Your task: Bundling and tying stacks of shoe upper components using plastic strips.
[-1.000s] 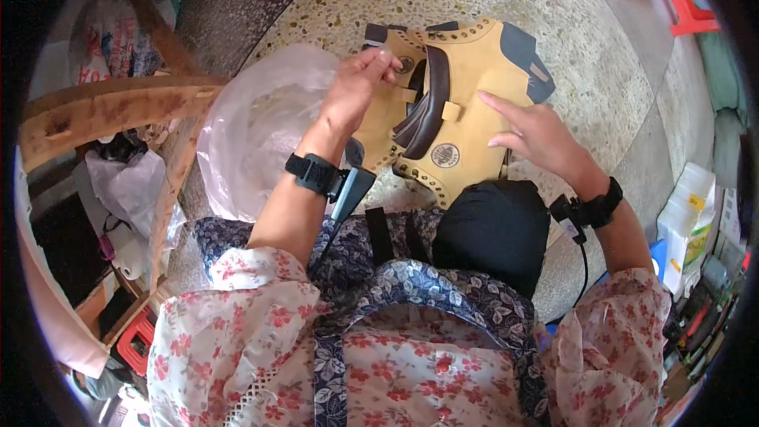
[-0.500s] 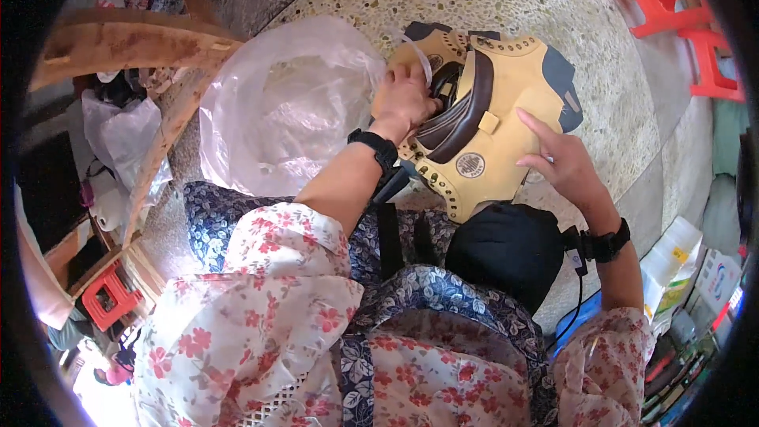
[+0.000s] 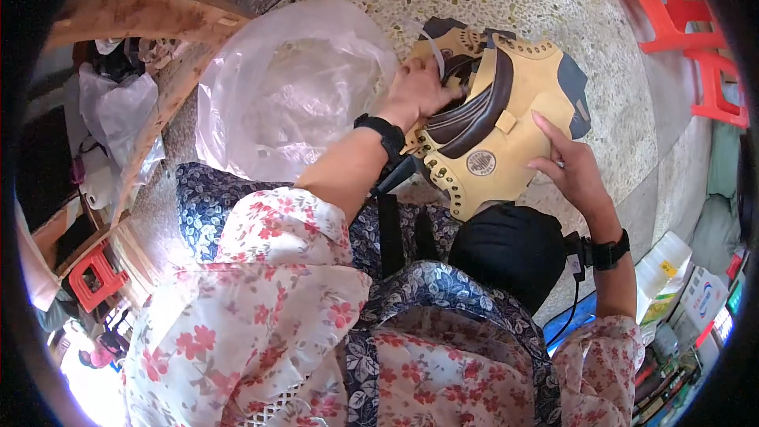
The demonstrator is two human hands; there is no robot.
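A tan shoe upper (image 3: pixel 528 107) with a dark brown padded collar (image 3: pixel 480 120), rows of eyelets and a round printed badge lies in front of me. Another tan upper (image 3: pixel 445 44) shows beyond its left side. Over the near-left eyelet edge, my left hand (image 3: pixel 417 93) has its fingers curled at the collar opening; their tips are partly hidden. A thin whitish strip (image 3: pixel 431 38) arches up beside those fingers. At the upper's right side, my right hand (image 3: pixel 581 178) has thumb and index finger spread apart, the index lying along the tan surface.
A clear plastic bag (image 3: pixel 296 103) lies open-mouthed to the left of the uppers. A black rounded object (image 3: pixel 510 257) is close to my lap. Red plastic stools (image 3: pixel 668 12) stand at the far right. A curved wooden frame (image 3: pixel 146 12) is at the left, and boxes (image 3: pixel 700 300) sit at the lower right.
The uppers and both hands appear slightly farther right in view, as the whole picture has shifted a little. My left hand stays at the collar opening; my right keeps its spread fingers.
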